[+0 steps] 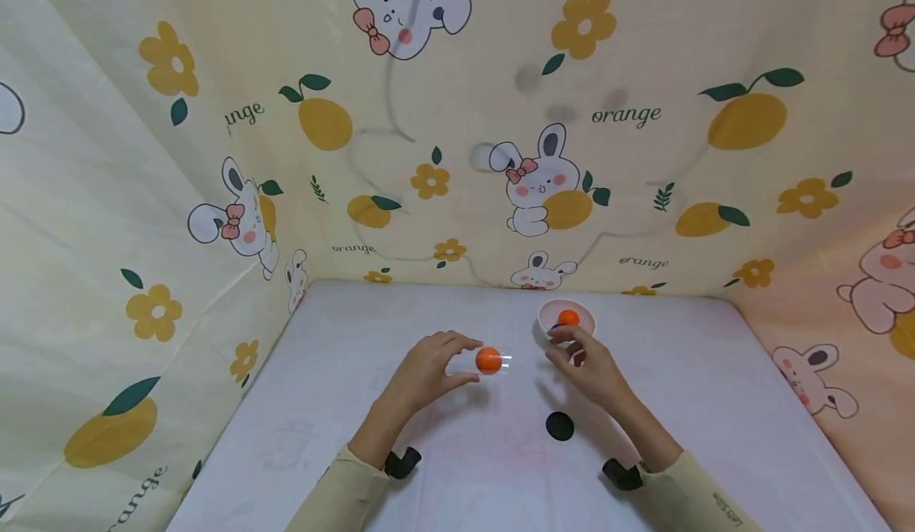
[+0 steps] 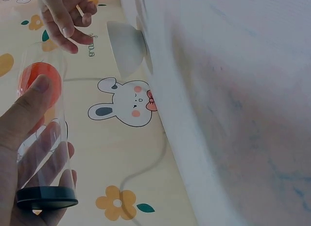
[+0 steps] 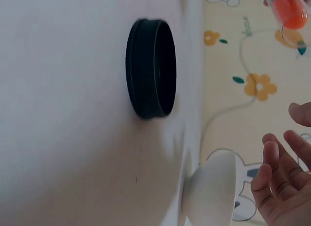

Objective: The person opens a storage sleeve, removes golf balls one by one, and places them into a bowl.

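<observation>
My left hand grips a clear tube held sideways above the table, thumb on one side and fingers behind it. An orange ball sits inside the tube, toward the end facing my right hand. A black cap closes the tube's other end. My right hand hovers at the near side of a white bowl, fingers loosely bent with nothing seen between them. Another orange ball rests in the bowl, beside something blue partly hidden by the fingers.
A round black lid lies on the white table, nearer than the right hand; the right wrist view shows its raised rim. Patterned cloth with rabbits and oranges walls the table at the back and both sides.
</observation>
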Demonstrator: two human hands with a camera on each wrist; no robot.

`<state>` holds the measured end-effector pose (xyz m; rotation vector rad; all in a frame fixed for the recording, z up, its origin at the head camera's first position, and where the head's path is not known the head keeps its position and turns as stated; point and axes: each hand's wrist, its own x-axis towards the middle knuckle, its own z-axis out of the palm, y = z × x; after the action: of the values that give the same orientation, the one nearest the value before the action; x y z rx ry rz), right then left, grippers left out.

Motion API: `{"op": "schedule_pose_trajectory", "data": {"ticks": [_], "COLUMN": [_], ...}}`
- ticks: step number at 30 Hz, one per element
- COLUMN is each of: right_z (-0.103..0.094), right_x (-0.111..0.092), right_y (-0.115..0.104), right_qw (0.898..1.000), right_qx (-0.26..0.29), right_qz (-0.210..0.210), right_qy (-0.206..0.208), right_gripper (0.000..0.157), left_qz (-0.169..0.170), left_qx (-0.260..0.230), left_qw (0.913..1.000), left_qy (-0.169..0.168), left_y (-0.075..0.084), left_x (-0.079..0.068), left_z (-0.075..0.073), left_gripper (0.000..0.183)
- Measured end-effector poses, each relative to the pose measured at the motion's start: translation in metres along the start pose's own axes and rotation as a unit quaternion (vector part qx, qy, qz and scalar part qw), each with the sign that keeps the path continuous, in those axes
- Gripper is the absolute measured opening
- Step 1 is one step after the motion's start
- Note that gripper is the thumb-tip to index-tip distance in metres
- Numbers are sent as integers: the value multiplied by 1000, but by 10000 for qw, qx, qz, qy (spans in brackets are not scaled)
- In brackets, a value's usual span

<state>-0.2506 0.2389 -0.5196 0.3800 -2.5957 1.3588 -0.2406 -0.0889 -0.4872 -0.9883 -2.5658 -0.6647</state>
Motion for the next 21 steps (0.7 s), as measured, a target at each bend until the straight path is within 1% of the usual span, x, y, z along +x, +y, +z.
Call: {"op": "schedule_pose_trajectory", "data": {"ticks": [4, 12, 16, 21], "right_z": [5, 14, 16, 16], "right_x": [-2, -7, -8, -9], "right_y": [-6, -17, -25, -32], "right_qw": [9999, 9982, 9962, 9936], "right_qx": [59, 356, 536, 696], "right_qz": [-62, -298, -397, -412], "right_qy": [-92, -374, -559, -793], "right_gripper": [36, 31, 31, 33], "left_qz": [10, 52, -4, -68], "left_qx": [39, 65, 50, -33], "left_qw": [10000, 10000, 10000, 10000], "left_qy": [5, 19, -23, -39], "left_y": [0, 0, 1, 1], "left_x": [0, 0, 1, 2], "left_z": [0, 0, -1, -1], "left_gripper": [57, 57, 57, 56]}}
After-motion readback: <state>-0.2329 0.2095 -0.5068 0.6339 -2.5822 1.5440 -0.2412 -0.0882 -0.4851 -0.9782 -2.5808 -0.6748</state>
